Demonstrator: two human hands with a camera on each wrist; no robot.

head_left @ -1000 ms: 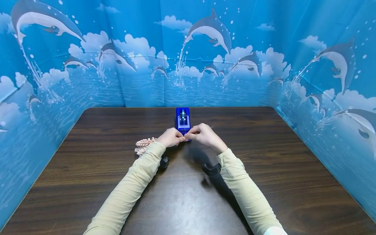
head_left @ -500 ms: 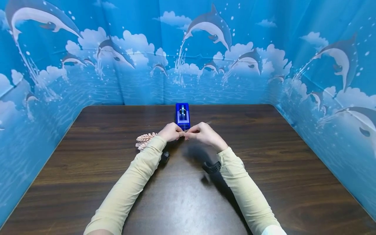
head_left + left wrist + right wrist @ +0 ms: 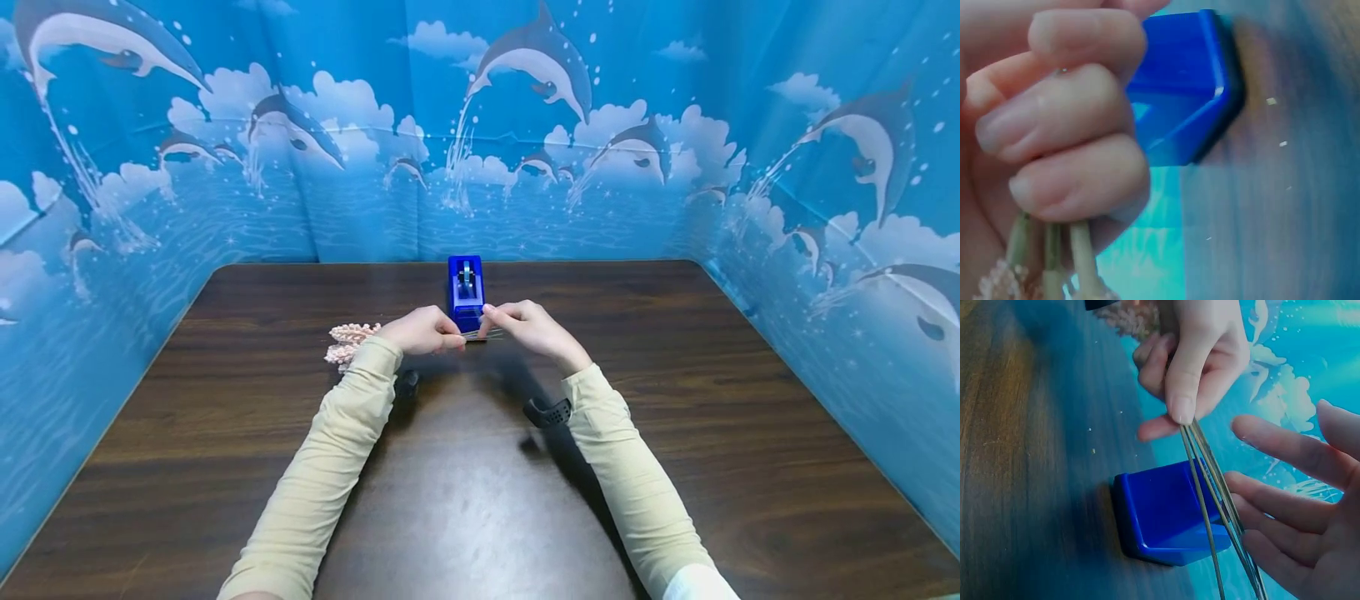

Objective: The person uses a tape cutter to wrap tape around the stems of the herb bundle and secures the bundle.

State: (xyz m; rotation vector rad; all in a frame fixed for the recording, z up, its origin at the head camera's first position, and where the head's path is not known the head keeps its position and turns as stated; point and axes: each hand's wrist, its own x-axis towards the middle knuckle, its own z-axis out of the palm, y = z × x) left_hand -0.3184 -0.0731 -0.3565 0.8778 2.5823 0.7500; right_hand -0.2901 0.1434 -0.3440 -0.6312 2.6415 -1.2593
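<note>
My left hand (image 3: pixel 422 331) grips a small bunch of dried flowers by its thin stems (image 3: pixel 1205 478). Pale pink flower heads (image 3: pixel 347 345) stick out on the left, beyond the little-finger side, and the bare stem ends point right. Thumb and forefinger pinch the stems in the right wrist view. Beside the stem ends is my right hand (image 3: pixel 1304 500), its fingers spread and apart from the thumb, the lower fingertips right at the stems. Just behind both hands stands a blue tape dispenser (image 3: pixel 466 292), holding a roll of tape.
The dark wooden table (image 3: pixel 480 500) stretches out around the hands. A blue curtain (image 3: pixel 360 192) printed with dolphins hangs along its far and side edges. Tiny pale crumbs (image 3: pixel 1271 101) lie on the wood near the dispenser.
The hands, earlier fingertip to fingertip before the dispenser, have come apart. The left hand has shifted left with the flowers, the right hand slightly right, its fingers opened. Bare stems now show between them.
</note>
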